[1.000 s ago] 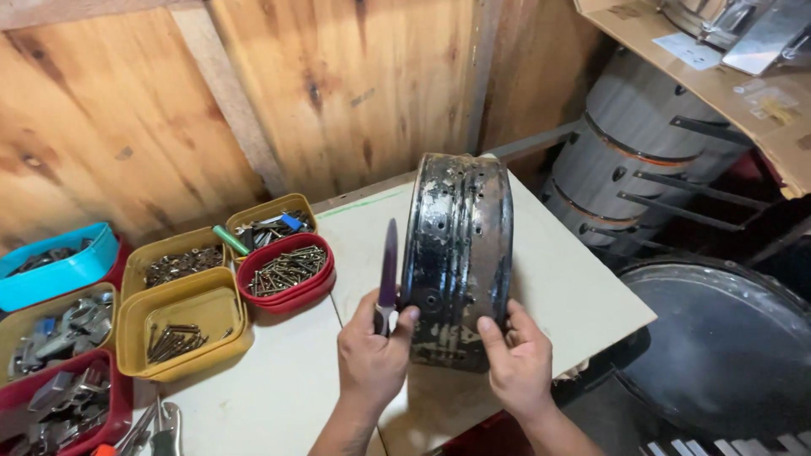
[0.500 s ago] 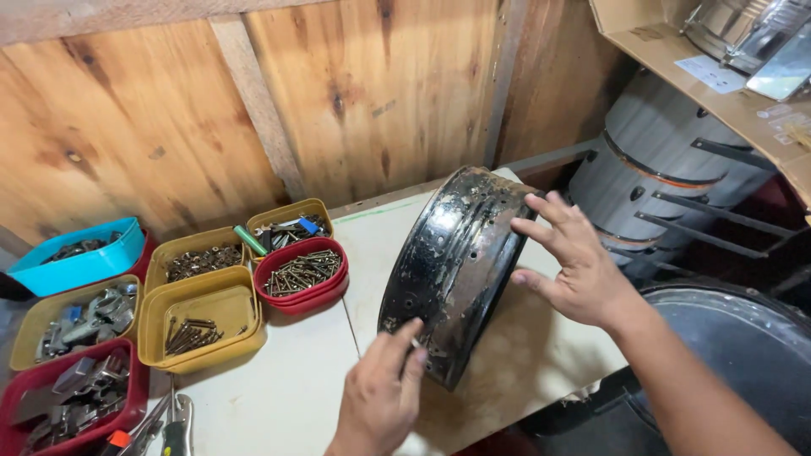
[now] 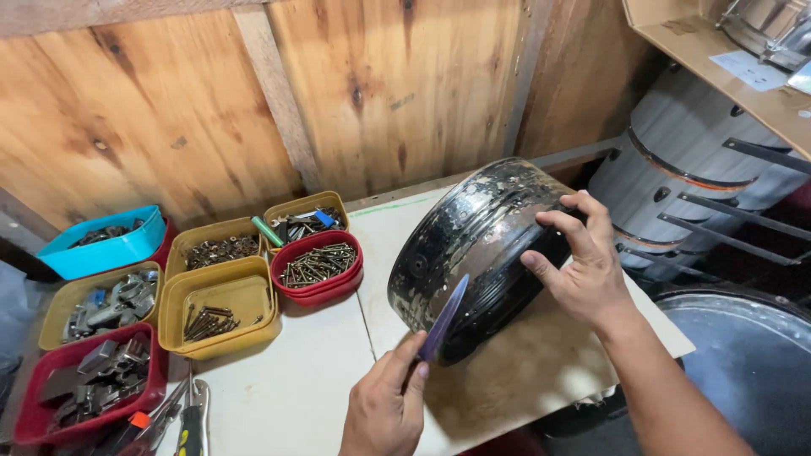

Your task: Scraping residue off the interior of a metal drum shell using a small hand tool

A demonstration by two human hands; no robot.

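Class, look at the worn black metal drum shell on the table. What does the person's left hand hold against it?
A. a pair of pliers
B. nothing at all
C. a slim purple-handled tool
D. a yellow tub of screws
C: the left hand pinches a slim purple-handled tool whose tip lies against the black drum shell, which the right hand steadies.

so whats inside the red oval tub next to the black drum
The red tub holds a heap of long dark screws. Its bottom is covered by them. A second red tub seems nested under it.
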